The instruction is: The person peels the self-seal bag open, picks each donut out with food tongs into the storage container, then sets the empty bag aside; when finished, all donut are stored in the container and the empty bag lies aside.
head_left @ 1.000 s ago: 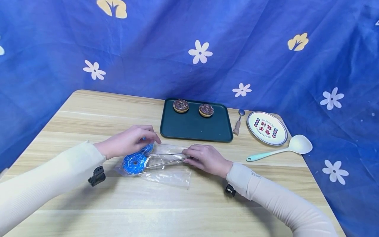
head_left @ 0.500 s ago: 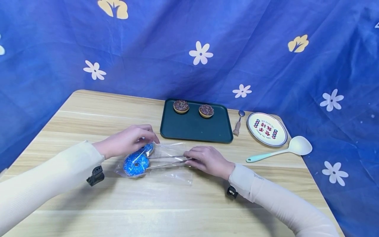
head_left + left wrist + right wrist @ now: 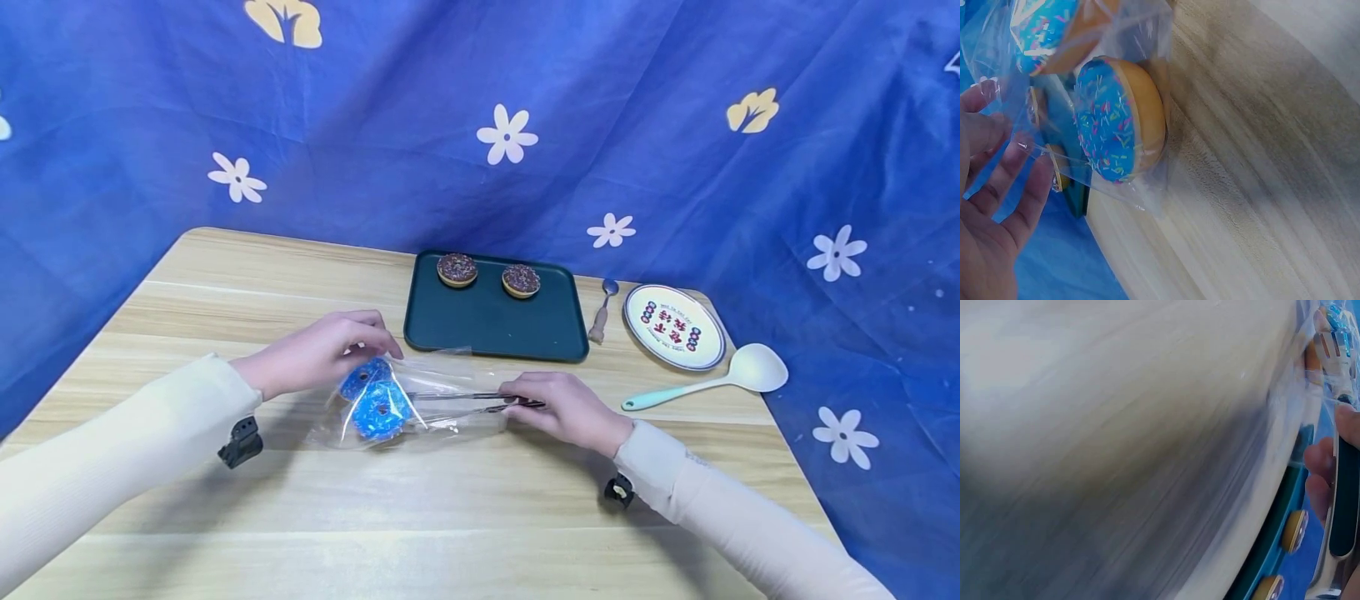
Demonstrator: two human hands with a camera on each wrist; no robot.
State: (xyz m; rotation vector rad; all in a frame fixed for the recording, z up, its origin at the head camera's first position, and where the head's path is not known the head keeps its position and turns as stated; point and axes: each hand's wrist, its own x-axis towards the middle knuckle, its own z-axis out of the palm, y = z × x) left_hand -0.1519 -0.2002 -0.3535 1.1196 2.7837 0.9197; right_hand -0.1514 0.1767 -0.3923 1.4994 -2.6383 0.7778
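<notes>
A clear plastic bag (image 3: 442,367) holds two blue-frosted doughnuts (image 3: 381,410) with sprinkles, at the table's middle left. My left hand (image 3: 330,350) pinches the bag film on the far side of the doughnuts. Seen in the left wrist view, one doughnut (image 3: 1113,122) stands on edge inside the film, close to the fingers. My right hand (image 3: 570,408) grips the dark-handled metal tongs (image 3: 1344,500). Their two arms reach left into the bag, spread apart, with the slotted tip (image 3: 1333,353) by the doughnuts in the right wrist view.
Beyond the hands lies a dark green tray (image 3: 487,325) with two chocolate-topped doughnuts (image 3: 521,280). To its right are a small spoon (image 3: 602,312), a printed plate (image 3: 675,327) and a white ladle (image 3: 757,367) with a mint handle. A blue flowered cloth (image 3: 420,167) hangs behind the table.
My right hand has drawn right with the tongs. The front blue doughnut has shifted right within the bag, and the film has changed shape. My left hand stays nearly in place.
</notes>
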